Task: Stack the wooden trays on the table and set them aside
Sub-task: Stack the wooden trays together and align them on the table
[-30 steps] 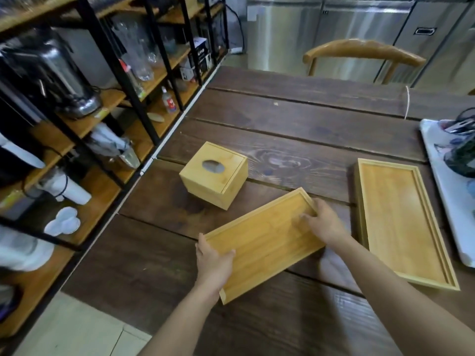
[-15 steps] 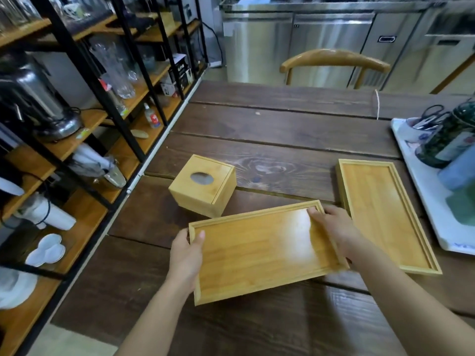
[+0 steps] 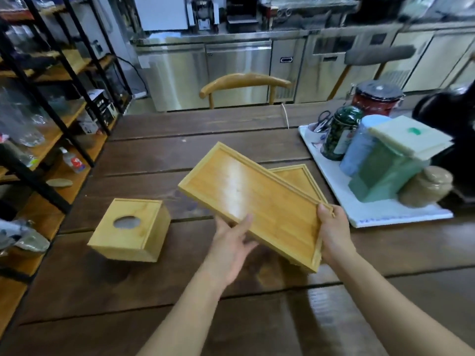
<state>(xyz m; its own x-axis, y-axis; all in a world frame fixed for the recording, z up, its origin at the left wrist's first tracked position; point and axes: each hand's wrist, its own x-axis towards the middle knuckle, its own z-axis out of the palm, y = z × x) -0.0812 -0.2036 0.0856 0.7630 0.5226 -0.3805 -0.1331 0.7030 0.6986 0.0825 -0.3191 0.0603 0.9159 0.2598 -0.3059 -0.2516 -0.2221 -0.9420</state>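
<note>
**A:** Where is the tray compared to my fingers?

**B:** You hold the top tray (image 3: 253,201) up off the table (image 3: 154,155), tipped, with both hands. Your left hand (image 3: 231,245) grips its long near edge; the thumb lies on the rim and the other fingers curl under. Your right hand (image 3: 334,235) is closed on the near short end, thumb on the corner, fingers hidden beneath.

**A:** And the second tray?

**B:** The second tray (image 3: 295,177) lies flat on the table. The top tray hangs over it and hides most of it; only one corner peeks out behind. I cannot tell if the two touch.

**A:** What else is near the top tray?

**B:** A wooden box (image 3: 128,232) with an oval hole sits to its left. A white board (image 3: 334,186) with jars sits to its right.

**A:** Any words to read?

**B:** There are blue marks on the white board's front edge, but they are too blurry to read.
</note>
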